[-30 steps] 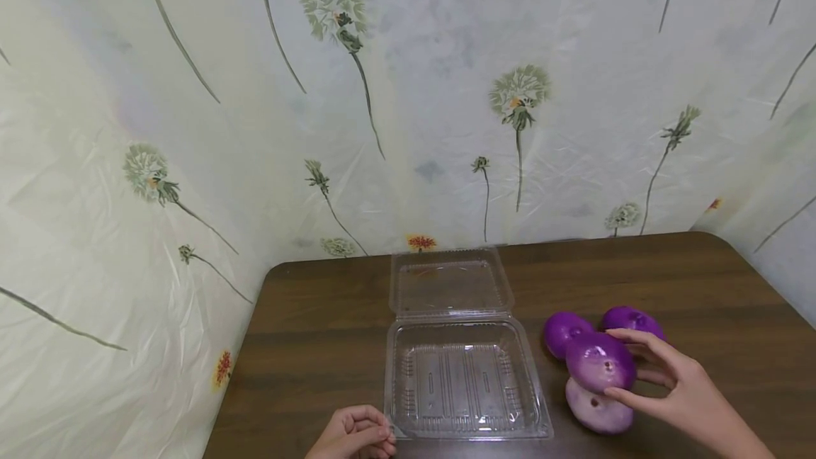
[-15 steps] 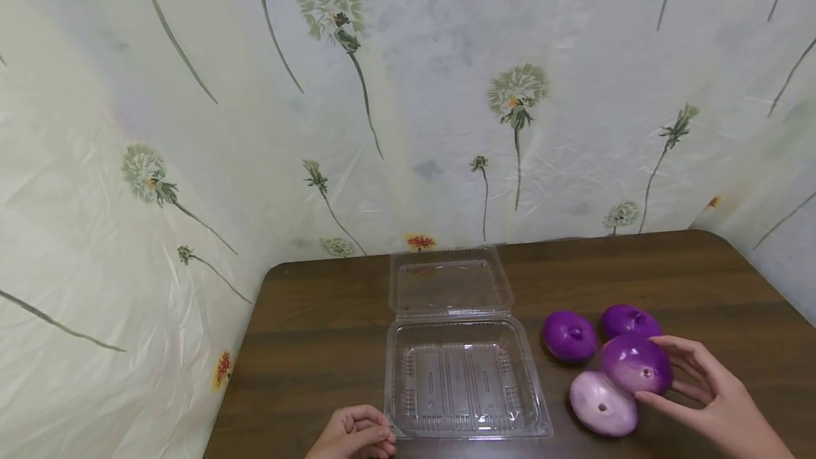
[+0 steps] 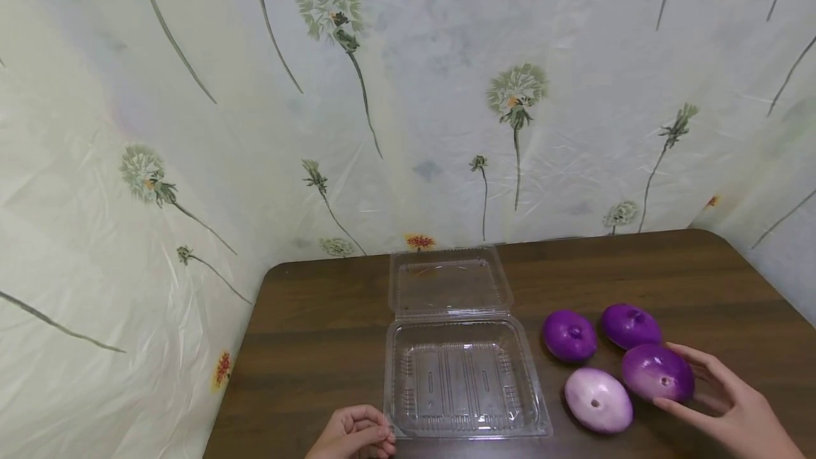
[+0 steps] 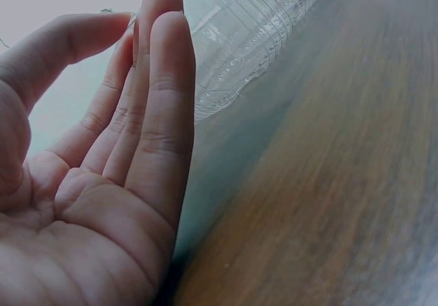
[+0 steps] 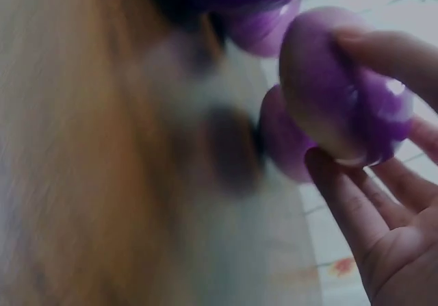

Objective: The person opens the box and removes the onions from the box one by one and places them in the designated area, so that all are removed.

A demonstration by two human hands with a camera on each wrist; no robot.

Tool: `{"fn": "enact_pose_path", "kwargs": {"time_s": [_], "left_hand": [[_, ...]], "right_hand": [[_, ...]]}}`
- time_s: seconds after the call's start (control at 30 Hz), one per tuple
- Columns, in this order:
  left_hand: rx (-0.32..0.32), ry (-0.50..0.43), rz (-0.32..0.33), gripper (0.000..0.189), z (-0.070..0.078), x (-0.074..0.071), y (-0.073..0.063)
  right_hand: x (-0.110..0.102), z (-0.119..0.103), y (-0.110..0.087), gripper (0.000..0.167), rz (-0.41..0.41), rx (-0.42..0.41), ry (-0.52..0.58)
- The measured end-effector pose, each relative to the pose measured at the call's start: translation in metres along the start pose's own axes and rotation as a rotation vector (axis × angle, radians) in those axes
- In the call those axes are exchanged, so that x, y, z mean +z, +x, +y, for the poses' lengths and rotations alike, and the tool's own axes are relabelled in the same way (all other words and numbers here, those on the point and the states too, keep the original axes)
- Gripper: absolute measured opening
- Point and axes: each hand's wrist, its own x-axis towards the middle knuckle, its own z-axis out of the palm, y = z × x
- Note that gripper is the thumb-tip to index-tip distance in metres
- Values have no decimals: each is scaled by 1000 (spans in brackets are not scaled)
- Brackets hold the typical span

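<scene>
A clear plastic clamshell container lies with its lid folded back on the wooden table. At its near left corner my left hand pinches the rim between thumb and fingers, as the left wrist view also shows its fingers against the plastic. On the right, my right hand grips a shiny purple onion between thumb and fingertips. Left of it lies a paler onion, and behind are two darker ones, a left onion and a right onion. Whether the held onion touches the table is unclear.
The dark wooden table ends at a wall covering printed with dandelions, behind and at both sides. The container's lid reaches the table's back edge.
My right hand has moved right and slightly nearer with its onion, away from above the pale one, which is now fully uncovered. The left hand has stayed at the container's corner.
</scene>
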Motion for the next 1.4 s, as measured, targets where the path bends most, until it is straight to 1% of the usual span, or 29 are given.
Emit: {"fn": "enact_pose_path", "kwargs": {"time_s": [0.2,0.33,0.57,0.8,1.0,1.17,1.4], "left_hand": [[-4,13,6,14,-1,-1,0],[5,13,-2,15,-1,-1,0],[5,6,-5,13,1,0,0],[10,11,-8,14,-1,-1,0],[11,9,-14,13,-2,-2,0],[15,11,-14,13,-1,-1,1],[29,18,-22,14,-1,-1,1]], "right_hand": [[1,15,-6,79,-21,22,-19],[2,20,-7,78,-22,40,-32],[2,25,-8,80,-50,127,-59],[-2,32,-9,79,-62,156,-49],[-5,38,-9,81,-99,191,-58],[-6,39,-9,81,-110,184,-68],[-6,39,-9,82,-97,152,-54]]}}
